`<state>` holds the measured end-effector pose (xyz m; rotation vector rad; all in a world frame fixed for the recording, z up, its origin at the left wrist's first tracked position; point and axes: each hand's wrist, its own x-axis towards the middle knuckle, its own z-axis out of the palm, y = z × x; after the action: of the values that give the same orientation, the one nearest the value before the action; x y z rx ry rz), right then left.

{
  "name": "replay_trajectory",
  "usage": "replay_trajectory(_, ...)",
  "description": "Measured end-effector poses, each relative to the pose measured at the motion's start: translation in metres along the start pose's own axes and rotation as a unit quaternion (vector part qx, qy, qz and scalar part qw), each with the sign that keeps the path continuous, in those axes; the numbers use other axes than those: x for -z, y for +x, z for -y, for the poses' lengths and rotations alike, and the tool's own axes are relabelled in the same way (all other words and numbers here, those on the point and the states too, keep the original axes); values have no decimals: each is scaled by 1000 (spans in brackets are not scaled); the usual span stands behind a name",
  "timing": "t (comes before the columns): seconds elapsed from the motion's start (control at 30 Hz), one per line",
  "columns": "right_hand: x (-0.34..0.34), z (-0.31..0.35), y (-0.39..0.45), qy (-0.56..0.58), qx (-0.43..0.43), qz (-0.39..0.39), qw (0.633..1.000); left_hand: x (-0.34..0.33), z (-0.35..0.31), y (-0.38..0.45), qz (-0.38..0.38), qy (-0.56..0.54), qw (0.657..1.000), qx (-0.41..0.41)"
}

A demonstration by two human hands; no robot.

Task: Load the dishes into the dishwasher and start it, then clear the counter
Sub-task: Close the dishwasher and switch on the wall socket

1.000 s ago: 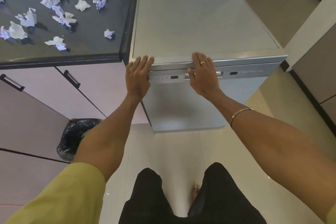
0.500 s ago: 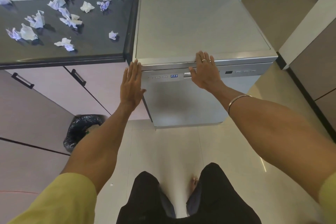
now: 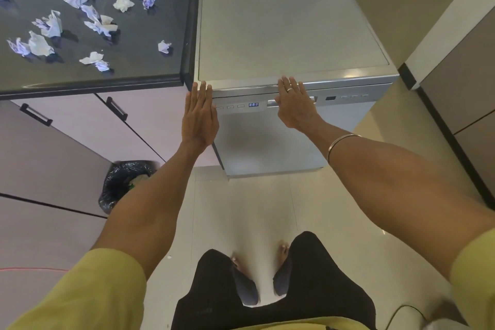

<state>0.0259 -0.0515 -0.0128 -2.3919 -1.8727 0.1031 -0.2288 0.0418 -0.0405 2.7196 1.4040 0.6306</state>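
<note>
Since half a second ago the left hand has barely shifted, still flat with straight fingers beside the near left corner of the dishwasher; a second ago it lay on the door's top edge. The right hand stays flat against the control strip, fingers straight and reaching the door's top edge, gripping nothing. The dishwasher stands closed, its front facing the person, its top running from near to far, its blue display lit. Left of it, the dark counter carries scattered crumpled papers. Below, near the pale cabinets, a bin with a black bag stands on the tiled floor; its contents are unclear.
</note>
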Motion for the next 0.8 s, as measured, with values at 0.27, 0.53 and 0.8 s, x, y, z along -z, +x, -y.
replay_trajectory(0.27, 9, 10, -2, 11, -4, 23, 1000, 7, -15, 7, 35, -27, 999, 23)
replay_trajectory(0.53, 24, 11, -5, 12, -6, 41, 999, 22, -18, 8, 64, -41, 996, 50)
replay_trajectory(0.8, 66, 21, -19, 21, -12, 72, 997, 62, -32, 9, 97, -47, 993, 51)
